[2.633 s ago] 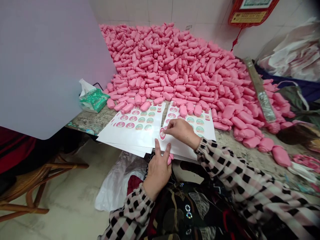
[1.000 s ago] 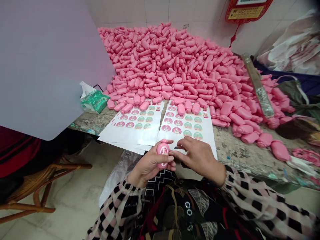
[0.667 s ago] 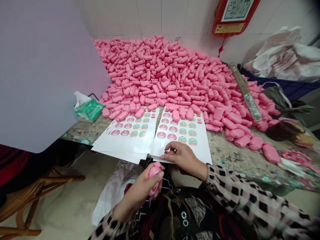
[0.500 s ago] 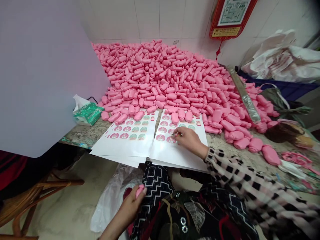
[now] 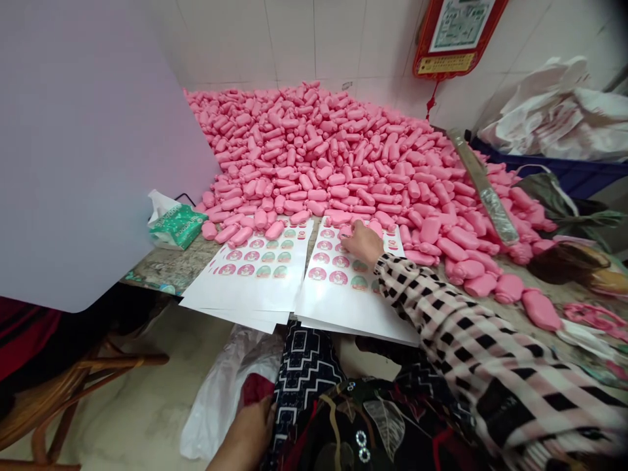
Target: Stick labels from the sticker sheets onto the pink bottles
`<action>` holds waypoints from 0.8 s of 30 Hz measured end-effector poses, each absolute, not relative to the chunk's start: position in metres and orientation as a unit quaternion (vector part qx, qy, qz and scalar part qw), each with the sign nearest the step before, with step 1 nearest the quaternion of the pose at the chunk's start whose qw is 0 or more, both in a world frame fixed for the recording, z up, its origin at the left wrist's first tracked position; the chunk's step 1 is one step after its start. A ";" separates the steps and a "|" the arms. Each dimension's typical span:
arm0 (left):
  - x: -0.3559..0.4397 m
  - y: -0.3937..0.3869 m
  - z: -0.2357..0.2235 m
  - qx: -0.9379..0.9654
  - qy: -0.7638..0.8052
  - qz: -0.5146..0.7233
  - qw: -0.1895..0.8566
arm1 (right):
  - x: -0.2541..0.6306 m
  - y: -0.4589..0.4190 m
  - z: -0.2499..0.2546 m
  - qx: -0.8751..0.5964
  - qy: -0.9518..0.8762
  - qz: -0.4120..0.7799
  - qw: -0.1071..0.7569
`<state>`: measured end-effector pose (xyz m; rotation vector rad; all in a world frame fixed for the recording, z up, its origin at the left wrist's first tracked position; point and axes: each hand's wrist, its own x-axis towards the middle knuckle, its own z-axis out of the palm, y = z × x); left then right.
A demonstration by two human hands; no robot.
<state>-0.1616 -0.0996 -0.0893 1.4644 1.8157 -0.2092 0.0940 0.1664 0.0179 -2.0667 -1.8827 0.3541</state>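
Note:
My right hand (image 5: 364,242) reaches over the upper part of the right sticker sheet (image 5: 338,311), its fingers closed at the pink bottles (image 5: 375,226) lying there. A small, thin tool with a metallic tip (image 5: 345,236) pokes out of the fingers; its exact kind is unclear. Pink and green round stickers are printed in rows on this sheet and on the left sticker sheet (image 5: 240,297). Low down by my left thigh, my left hand (image 5: 255,418) is beside a clear plastic bag (image 5: 209,405) and dark red cloth (image 5: 256,388). Its fingers are mostly hidden, and no bottle shows in it.
A big heap of pink bottles (image 5: 314,144) covers the back of the table. On its right side lies a plastic-wrapped bar (image 5: 485,190). A green tissue pack (image 5: 177,226) sits left, beside a pale panel (image 5: 98,144). A blue crate (image 5: 564,171) stands far right.
My right hand has moved up the sheet to the bottles at its top. My left hand has dropped lower, and the pink bottle it held is out of sight.

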 end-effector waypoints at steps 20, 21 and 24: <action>-0.097 0.012 -0.004 0.638 0.740 0.120 0.176 | 0.171 0.032 -0.002 -0.566 -0.449 0.530 0.444; -0.095 0.011 -0.004 0.635 0.743 0.127 0.171 | 0.171 0.032 -0.003 -0.571 -0.448 0.526 0.444; -0.091 0.009 -0.004 0.618 0.752 0.167 0.159 | 0.170 0.032 -0.007 -0.567 -0.453 0.525 0.445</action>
